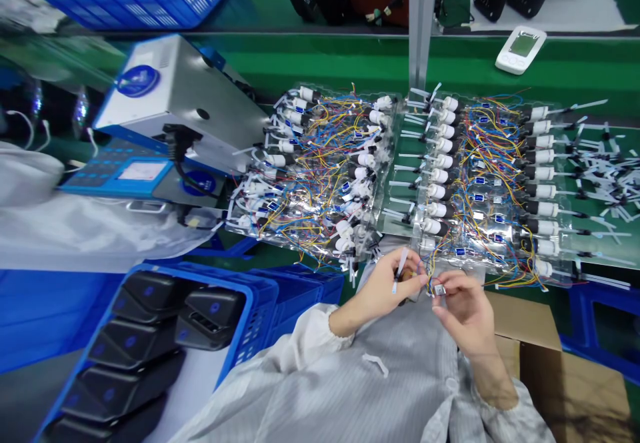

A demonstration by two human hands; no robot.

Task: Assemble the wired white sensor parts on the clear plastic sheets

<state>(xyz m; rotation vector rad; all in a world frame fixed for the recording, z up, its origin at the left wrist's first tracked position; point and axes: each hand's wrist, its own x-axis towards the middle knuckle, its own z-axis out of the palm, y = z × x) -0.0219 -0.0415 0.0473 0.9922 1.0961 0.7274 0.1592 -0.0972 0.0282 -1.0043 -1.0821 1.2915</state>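
My left hand (393, 279) is closed in a pinch on thin coloured wires (429, 281) at the front edge of the right-hand clear tray. A white strip (400, 266) pokes up between its fingers. What else that palm may hold is hidden. Close beside it, my right hand (467, 309) pinches a small silvery square component (439, 289) next to the wires. Just beyond both hands, a clear plastic tray (483, 256) carries rows of white-and-black cylindrical parts (436, 209) with red, yellow and blue wires.
Left of that tray lies another group of wired parts (320, 163). A grey-and-blue machine (200, 106) stands farther left. Loose white-and-black strips (607, 176) cover the right side. A blue crate (265, 296) with black housings sits lower left; cardboard boxes (575, 376) are lower right.
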